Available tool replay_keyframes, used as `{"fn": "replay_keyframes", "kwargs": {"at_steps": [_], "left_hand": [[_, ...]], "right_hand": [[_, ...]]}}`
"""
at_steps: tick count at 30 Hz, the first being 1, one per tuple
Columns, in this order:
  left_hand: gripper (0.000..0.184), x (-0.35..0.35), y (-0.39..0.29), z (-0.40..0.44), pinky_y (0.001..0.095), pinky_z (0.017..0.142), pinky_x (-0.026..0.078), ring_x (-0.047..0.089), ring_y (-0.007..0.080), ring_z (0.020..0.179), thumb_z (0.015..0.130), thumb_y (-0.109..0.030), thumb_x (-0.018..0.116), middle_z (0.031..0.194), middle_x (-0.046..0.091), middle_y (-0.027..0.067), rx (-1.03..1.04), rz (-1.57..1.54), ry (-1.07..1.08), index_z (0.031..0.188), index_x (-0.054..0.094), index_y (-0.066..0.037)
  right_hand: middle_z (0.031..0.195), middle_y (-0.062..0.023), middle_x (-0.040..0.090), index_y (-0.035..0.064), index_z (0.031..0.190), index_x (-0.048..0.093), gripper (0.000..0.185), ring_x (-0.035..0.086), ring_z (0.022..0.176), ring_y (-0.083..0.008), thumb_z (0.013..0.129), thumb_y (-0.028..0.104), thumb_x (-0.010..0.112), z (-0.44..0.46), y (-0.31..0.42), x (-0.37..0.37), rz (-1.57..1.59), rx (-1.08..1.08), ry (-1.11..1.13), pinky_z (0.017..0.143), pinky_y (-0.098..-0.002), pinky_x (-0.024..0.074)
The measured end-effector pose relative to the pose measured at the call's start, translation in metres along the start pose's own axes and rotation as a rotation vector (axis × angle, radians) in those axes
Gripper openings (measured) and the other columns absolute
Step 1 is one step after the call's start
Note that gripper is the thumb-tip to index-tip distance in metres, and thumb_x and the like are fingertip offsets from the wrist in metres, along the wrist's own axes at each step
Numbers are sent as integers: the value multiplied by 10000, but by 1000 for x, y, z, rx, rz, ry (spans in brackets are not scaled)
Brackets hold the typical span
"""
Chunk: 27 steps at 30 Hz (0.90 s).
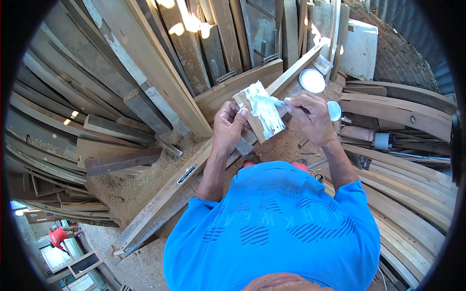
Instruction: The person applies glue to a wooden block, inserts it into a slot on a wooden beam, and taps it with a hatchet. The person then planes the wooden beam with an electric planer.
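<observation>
A small rectangular wooden board, its face largely smeared with white paste, is held up in front of my chest. My left hand grips its left edge, thumb on the front face. In my right hand is a thin tool, perhaps a spatula or brush, whose tip touches the white paste; its exact shape is hard to make out. Beyond my right hand stands an open round can with white contents. A second round white item is just right of my right wrist.
A long wooden beam runs diagonally beneath my hands, with a slot cut in it. Planks lean at the back and left. Stacked boards lie right. Sawdust covers the ground at left. A person in red is far off, lower left.
</observation>
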<state>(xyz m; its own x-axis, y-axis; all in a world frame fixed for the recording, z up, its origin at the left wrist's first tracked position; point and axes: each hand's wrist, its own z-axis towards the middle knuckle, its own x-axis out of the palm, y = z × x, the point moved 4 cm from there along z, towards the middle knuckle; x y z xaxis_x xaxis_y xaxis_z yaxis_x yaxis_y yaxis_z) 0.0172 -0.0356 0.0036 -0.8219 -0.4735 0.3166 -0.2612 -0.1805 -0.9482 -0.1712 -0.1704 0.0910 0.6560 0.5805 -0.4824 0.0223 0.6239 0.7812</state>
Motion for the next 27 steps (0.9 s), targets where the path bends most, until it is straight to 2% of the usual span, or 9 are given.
{"fn": "replay_keyframes", "kwargs": {"at_steps": [2, 8, 11, 14, 17, 20, 23, 26, 27], "left_hand": [[242, 1, -2, 1, 279, 547, 587, 647, 105, 657, 1024, -253, 667, 817, 631, 41, 2, 11, 51, 943, 535, -67], [287, -11, 2, 3, 267, 537, 561, 626, 95, 641, 1013, -258, 691, 762, 621, 38, -2, 24, 2, 891, 518, -64], [292, -7, 5, 3, 266, 537, 558, 625, 94, 636, 1010, -262, 695, 762, 619, 36, 0, 20, 28, 891, 518, -62], [294, 3, -2, 1, 265, 538, 555, 621, 91, 626, 1006, -262, 702, 763, 621, 35, 0, 9, 73, 892, 520, -60], [277, -7, 4, 6, 274, 570, 588, 639, 110, 653, 1014, -265, 685, 817, 642, 57, 7, 102, 105, 936, 529, -51], [298, -2, 4, 2, 258, 536, 546, 618, 90, 604, 990, -258, 724, 764, 623, 32, -26, 35, 54, 894, 526, -58], [292, -1, -3, 4, 253, 522, 536, 618, 90, 603, 987, -251, 728, 764, 623, 32, 14, 84, 76, 899, 529, -55], [288, -5, -8, 4, 249, 508, 528, 619, 91, 604, 985, -241, 731, 765, 623, 34, 20, 100, 93, 900, 529, -53], [287, -4, -10, 3, 249, 505, 527, 621, 91, 606, 986, -239, 729, 764, 622, 33, 24, 99, 88, 900, 529, -53]], "right_hand": [[939, -117, 674, 7, 942, 699, 57, 681, 849, -277, 887, 16, 713, 5, -1, 5, -103, -106, -29, 731, -391, 544], [999, -97, 669, -2, 946, 717, 103, 678, 873, -234, 851, -35, 735, -12, -5, 4, -146, -189, 169, 756, -356, 540], [1020, -97, 667, 2, 931, 710, 98, 677, 892, -235, 845, -34, 742, -5, -10, -9, -122, -122, 19, 763, -359, 541], [1012, -97, 671, 21, 921, 696, 73, 670, 964, -272, 864, 30, 741, 4, -11, -1, -159, -43, 35, 814, -386, 541], [1020, -101, 669, 25, 921, 692, 79, 673, 963, -279, 858, 33, 739, -2, -6, 15, -63, -126, 128, 815, -389, 544], [1026, -108, 665, 19, 922, 684, 83, 675, 970, -279, 858, 27, 735, -3, -13, 11, -147, -126, 142, 820, -388, 546], [1012, -114, 665, 21, 929, 681, 75, 678, 955, -285, 868, 18, 724, 7, -14, 12, -190, -161, 78, 823, -393, 547], [1004, -117, 665, 16, 929, 677, 62, 682, 934, -283, 879, 17, 714, 15, -15, -1, -149, -29, -18, 814, -397, 545], [1002, -117, 666, 14, 930, 677, 62, 683, 929, -281, 880, 19, 712, 16, -11, -5, -113, -46, -57, 811, -395, 544]]}}
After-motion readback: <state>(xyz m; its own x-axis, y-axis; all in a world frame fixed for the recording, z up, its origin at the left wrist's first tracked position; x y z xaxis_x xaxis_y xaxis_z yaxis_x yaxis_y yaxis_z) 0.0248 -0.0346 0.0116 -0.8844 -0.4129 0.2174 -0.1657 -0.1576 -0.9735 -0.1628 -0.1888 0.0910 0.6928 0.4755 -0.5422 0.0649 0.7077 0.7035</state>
